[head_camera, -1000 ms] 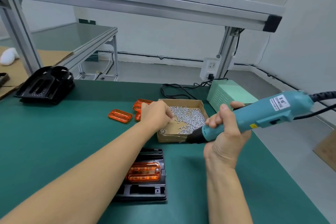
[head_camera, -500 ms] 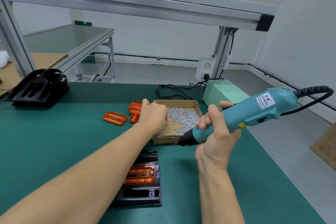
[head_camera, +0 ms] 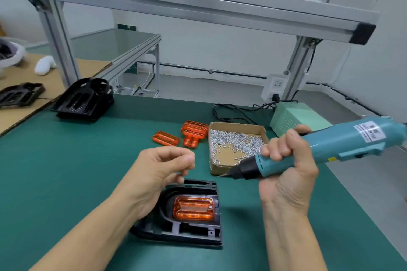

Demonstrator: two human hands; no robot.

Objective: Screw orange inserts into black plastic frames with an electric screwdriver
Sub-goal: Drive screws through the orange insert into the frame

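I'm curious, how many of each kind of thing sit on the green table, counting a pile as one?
Black: 2, front frame and frame pile
Orange: 3, seated insert, loose insert, insert pile
Screw box: 1
Green power box: 1
Total: 7

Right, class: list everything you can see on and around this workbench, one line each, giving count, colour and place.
Frame with insert: one, black with orange, near edge.
Loose inserts: a few, orange, mid-mat.
Screw box: one, cardboard, silver screws, right of inserts.
Stacked frames: black, far left.
Power supply: one, pale green, far right.
Electric screwdriver: one, teal.
Left hand: fingers pinched, above frame; any screw too small to tell.
Right hand: grips screwdriver.
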